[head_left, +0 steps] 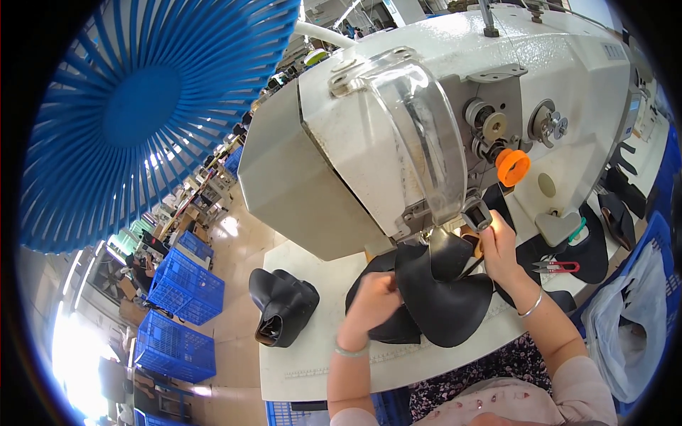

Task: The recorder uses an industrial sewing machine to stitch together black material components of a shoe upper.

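- Showing, in the head view, work judged to be under way: the black workpiece (pixel 455 312) lies between the two grips, its upper part close to the lower end of the sewing machine (pixel 348 153). No finished seam can be made out, so the share left is uncertain.
- Left grip (pixel 376 302): blurred, fingers bent at the workpiece's near-left edge; whether they pinch it cannot be told.
- Right grip (pixel 499 245): fingers curled beside the machine's lower end; what lies between the fingertips is hidden.
- Left of the left grip, on the smooth white bench (pixel 284 358): a folded black piece (pixel 288 305), hollow and creased, apart from the workpiece; whether finished or waiting is unclear.
- Materials: the workpiece looks leather-like, supple and dully glossy, with broad rounded lobes. Above the right grip sit a ring-shaped orange knob (pixel 513 167) and a curved transparent guard (pixel 419 135); right of it, red-handled snips (pixel 558 267).
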Demonstrator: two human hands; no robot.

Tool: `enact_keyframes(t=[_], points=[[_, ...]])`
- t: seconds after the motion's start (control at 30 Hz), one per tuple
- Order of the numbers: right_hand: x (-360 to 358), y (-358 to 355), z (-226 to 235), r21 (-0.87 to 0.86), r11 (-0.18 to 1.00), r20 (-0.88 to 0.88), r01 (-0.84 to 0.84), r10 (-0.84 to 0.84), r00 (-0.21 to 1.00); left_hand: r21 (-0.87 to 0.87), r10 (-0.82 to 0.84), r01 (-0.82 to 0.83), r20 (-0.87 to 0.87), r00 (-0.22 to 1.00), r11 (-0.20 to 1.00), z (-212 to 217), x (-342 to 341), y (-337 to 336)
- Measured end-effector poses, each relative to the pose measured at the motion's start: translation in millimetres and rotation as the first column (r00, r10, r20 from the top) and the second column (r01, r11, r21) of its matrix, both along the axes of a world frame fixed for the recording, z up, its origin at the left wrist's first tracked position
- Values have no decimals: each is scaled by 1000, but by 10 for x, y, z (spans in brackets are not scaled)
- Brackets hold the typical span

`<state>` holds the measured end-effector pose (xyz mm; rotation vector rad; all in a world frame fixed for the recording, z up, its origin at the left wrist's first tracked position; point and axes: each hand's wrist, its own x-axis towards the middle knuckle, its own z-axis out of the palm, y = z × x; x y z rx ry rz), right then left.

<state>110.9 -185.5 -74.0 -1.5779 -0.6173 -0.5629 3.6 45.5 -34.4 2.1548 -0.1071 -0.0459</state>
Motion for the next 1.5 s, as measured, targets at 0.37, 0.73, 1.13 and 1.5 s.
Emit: enact_keyframes(t=[0.37,0.73,1.13,1.5], points=[[-139,77,402,-115,980,229,162,-133,964,-795,-22,113,125,992,596,-381,-3,-902],[-68,-134,417,-399,904,511,153,81,856,-667,63,109,229,971,737,-205,-53,-979],[-37,-183,422,-507,861,343,37,162,925,-974,-137,-154,-177,975,164,-136,-524,-448],[-70,-148,485,-425,895,136,-134,210,968,-920,34,-111,-106,994,376,-509,-477,-760]])
